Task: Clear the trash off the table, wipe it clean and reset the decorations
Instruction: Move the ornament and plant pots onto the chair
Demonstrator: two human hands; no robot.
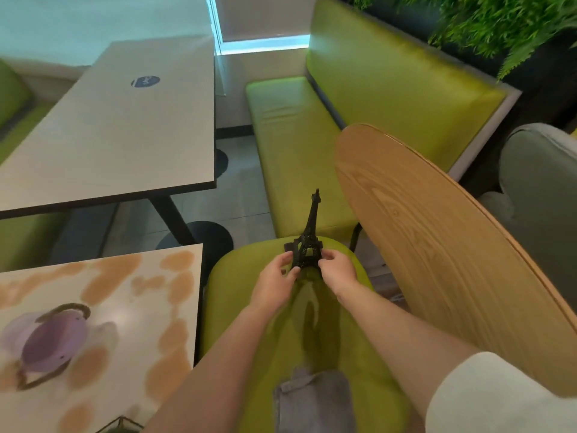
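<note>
A small black Eiffel Tower figure [309, 237] stands upright on the green seat cushion [249, 307] of a chair. My left hand [274, 281] pinches its base from the left, and my right hand [338, 273] pinches the base from the right. At the lower left lies the table [175, 307], patterned with orange blotches and a purple shape. A grey cloth [315, 401] lies on the seat cushion near the bottom edge, between my forearms.
The chair's wooden back [437, 245] rises on the right. A green bench [312, 135] with a planter of ferns [499, 23] stands behind. Another pale table [125, 126] with a blue round sticker is at the upper left. Black table bases stand on the tiled floor.
</note>
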